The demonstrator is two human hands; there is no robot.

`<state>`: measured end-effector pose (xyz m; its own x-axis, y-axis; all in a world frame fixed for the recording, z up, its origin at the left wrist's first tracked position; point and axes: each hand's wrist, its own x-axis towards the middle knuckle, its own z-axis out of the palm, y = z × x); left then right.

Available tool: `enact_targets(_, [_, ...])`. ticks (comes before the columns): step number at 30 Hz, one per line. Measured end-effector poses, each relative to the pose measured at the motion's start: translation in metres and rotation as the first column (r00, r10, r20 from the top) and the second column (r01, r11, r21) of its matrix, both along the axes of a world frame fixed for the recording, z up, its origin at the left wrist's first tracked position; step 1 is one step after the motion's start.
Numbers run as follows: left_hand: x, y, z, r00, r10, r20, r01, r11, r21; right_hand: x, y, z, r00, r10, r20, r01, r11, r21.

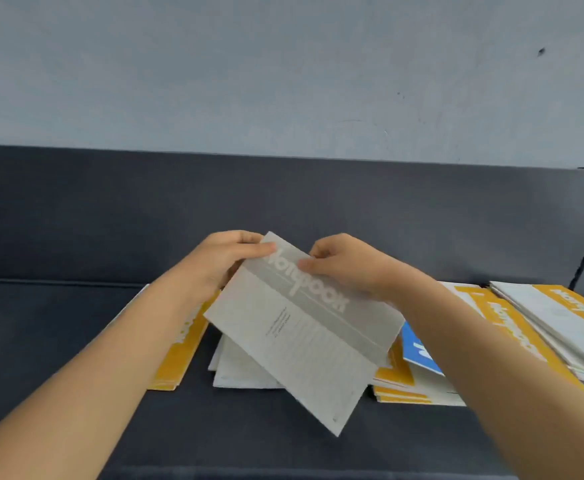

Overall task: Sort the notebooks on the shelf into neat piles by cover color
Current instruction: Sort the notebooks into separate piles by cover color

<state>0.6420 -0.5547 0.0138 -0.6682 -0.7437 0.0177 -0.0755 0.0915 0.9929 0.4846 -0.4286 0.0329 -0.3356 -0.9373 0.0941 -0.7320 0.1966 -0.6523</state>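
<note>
Grey notebook [304,334]: held tilted in the air above the dark shelf [58,323], far edge raised, its printed title upside down to the wearer.
Left hand [228,261]: grips the notebook's far left corner, thumb on the cover, the other fingers hidden behind it.
Right hand [346,268]: pinches the far edge just beside the left hand, fingertips on the title band.
Pale pile [238,372]: directly below the notebook, slightly fanned; probably where it belongs.
Yellow pile [179,348]: left of the notebook, partly under the left forearm.
Blue notebook [418,348]: right of the notebook, lying on yellow ones.
Loose heap [543,327]: further right of the notebook, unsorted, mostly yellow.
Handling: looks thin, light and floppy. A soft cover would sag from 1 corner, so 2 hands along 1 edge, or a flat hand under the middle, suits it. Smooth covers may slide off a crooked pile.
</note>
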Motion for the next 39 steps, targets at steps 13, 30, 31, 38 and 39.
enact_targets(13, [0.025,0.008,-0.080,0.501,0.187,0.845,0.700,0.487,-0.523,0.059,-0.049,-0.080,0.842,-0.251,-0.477,0.358,0.922,0.148])
enact_targets(30, [-0.127,0.110,-0.042,0.920,-0.112,0.376,0.238,0.922,-0.306,-0.123,0.108,-0.054,0.677,-0.484,-0.555,0.669,0.718,0.191])
enact_targets(31, [-0.137,0.116,-0.045,0.925,-0.131,0.356,0.228,0.943,-0.244,-0.131,0.116,-0.058,0.696,-0.490,-0.524,0.673,0.699,0.240])
enact_targets(38, [-0.213,0.162,-0.063,0.963,0.052,0.266,0.015,0.970,-0.241,-0.169,0.135,-0.063,0.736,-0.563,-0.375,0.637,0.764,0.103])
enact_targets(39, [-0.219,0.164,-0.063,0.956,0.087,0.280,-0.005,0.960,-0.279,-0.174,0.131,-0.062,0.752,-0.555,-0.355,0.622,0.776,0.105])
